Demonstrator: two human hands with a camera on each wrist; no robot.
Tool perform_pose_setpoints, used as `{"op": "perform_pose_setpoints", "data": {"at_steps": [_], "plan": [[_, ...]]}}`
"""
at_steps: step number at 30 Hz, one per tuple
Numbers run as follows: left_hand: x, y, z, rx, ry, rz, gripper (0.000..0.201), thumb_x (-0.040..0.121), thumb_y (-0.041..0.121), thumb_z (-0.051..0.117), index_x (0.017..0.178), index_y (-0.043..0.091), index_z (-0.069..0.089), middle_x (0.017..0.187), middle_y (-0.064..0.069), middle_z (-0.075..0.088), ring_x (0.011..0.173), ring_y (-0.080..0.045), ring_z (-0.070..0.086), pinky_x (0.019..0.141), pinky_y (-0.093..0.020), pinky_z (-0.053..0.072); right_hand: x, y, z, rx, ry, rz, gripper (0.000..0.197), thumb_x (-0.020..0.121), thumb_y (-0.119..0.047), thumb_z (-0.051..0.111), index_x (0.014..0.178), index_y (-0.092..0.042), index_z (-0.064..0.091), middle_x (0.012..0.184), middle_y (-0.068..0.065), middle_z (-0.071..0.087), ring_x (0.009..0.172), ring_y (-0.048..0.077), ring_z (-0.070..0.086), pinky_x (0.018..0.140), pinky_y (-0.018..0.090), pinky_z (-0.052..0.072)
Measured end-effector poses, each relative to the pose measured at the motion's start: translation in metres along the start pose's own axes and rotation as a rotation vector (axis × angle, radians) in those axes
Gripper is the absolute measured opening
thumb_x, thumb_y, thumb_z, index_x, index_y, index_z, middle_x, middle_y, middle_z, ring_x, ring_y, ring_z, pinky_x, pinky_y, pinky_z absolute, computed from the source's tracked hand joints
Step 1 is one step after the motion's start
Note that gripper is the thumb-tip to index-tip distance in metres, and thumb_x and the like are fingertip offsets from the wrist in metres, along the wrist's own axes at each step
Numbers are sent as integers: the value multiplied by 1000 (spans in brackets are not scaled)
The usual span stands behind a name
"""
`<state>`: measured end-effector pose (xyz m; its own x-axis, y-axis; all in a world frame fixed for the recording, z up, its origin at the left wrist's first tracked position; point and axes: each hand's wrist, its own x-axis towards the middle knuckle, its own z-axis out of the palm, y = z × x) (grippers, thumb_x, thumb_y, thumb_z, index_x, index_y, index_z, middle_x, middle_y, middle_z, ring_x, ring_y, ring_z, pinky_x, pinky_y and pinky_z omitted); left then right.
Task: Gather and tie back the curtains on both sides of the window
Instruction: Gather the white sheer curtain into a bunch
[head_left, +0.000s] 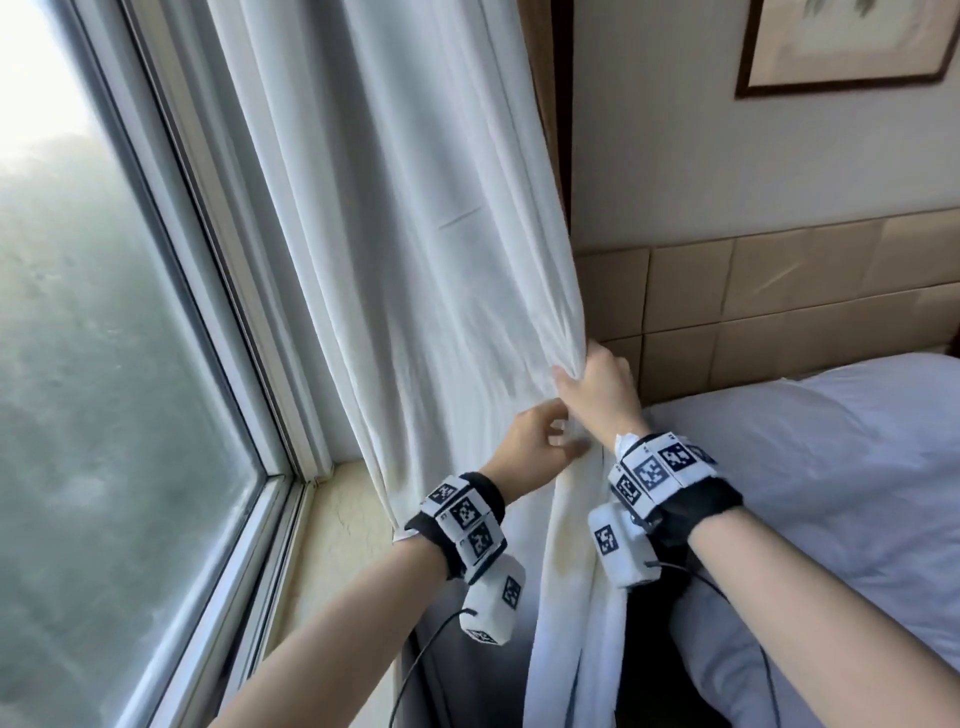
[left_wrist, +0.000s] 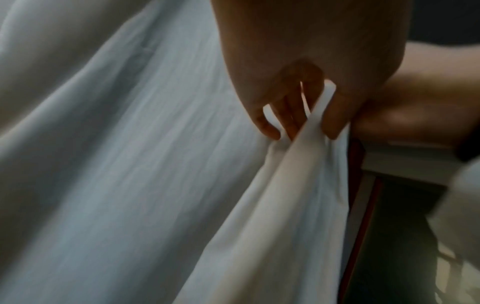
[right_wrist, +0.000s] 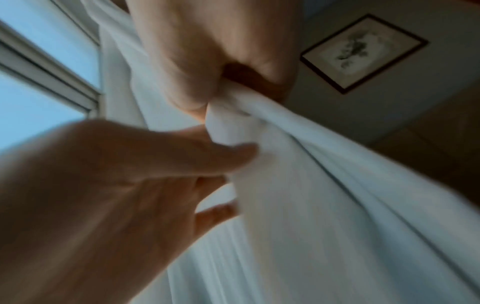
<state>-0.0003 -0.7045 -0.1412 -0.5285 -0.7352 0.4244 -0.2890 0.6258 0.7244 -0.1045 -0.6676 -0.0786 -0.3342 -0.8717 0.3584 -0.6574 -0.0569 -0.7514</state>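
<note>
A white curtain (head_left: 415, 234) hangs at the right side of the window, pulled toward the wall. My right hand (head_left: 576, 371) grips a bunch of its right edge at about sill height; the right wrist view shows that hand (right_wrist: 207, 98) closed round the gathered curtain (right_wrist: 311, 205). Just below it, my left hand (head_left: 558, 441) reaches into the folds. In the left wrist view the left hand (left_wrist: 298, 127) has its fingers curled round a fold of the curtain (left_wrist: 130, 164). No tie-back is visible.
The window (head_left: 104, 364) and its sill (head_left: 332, 519) fill the left. A bed (head_left: 831, 493) with white bedding and a tan padded headboard (head_left: 779, 301) stands close on the right. A framed picture (head_left: 852, 41) hangs on the wall above.
</note>
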Motion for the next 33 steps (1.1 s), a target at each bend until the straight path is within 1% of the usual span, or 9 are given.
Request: {"op": "perform_pose_setpoints", "data": {"at_steps": [2,6,10,13,17,21,25,28,33], "plan": [[5,-8,-14,-91,61,-41,15,88,19,65,101,16,70,100,4,71,93,-10,65,86,-23,50,5,7,-3,-3,-20,17,29,92,-26,53,110,-7,63,104,20,65,105,37,58,86,34,47],[15,-41,-68,-105,605,-173,21,83,22,71,102,16,66,101,2,68,91,-11,62,82,-31,49,4,12,-10,-78,-47,-52,28,96,-20,48,116,-5,60,107,23,63,109,41,50,81,32,39],[14,-86,-126,127,803,-634,108,61,50,84,146,19,25,151,-10,26,140,-27,24,115,-50,23,3,14,-16,-63,-55,-68,26,96,-18,49,113,-2,62,108,21,64,109,39,51,82,30,39],[8,-102,-148,95,820,-715,131,56,50,87,153,23,3,158,-10,6,147,-28,7,117,-52,12,5,12,-17,-49,-63,-63,27,95,-19,52,110,0,63,107,21,65,108,39,55,85,30,43],[18,-107,-134,-57,545,-599,129,49,65,85,146,7,24,149,-10,31,138,-28,33,113,-43,32,8,14,-13,-48,-61,-56,25,94,-20,53,104,0,65,102,19,66,102,37,59,84,32,47],[38,-92,-99,48,349,-531,112,52,68,76,144,16,36,152,0,13,142,-24,14,117,-43,22,6,11,-7,21,-116,-69,16,93,-20,55,95,-7,65,93,10,65,92,27,60,79,28,44],[64,-76,-84,123,308,-540,88,60,58,73,134,22,42,140,-2,21,135,-21,18,112,-49,25,1,4,-8,92,-193,-64,14,95,-16,54,87,-5,58,86,7,62,90,24,59,83,33,47],[79,-80,-84,-82,323,-513,86,49,54,81,120,11,58,128,-6,49,119,-20,49,97,-45,49,5,10,-7,115,-215,-26,22,94,-21,55,99,0,57,101,14,61,98,26,59,86,36,48],[79,-63,-69,-249,398,-398,27,67,19,67,90,4,69,84,-7,72,79,-20,69,67,-30,56,11,23,0,112,-185,39,37,91,-37,55,109,-5,53,112,9,55,106,23,54,94,37,46]]}}
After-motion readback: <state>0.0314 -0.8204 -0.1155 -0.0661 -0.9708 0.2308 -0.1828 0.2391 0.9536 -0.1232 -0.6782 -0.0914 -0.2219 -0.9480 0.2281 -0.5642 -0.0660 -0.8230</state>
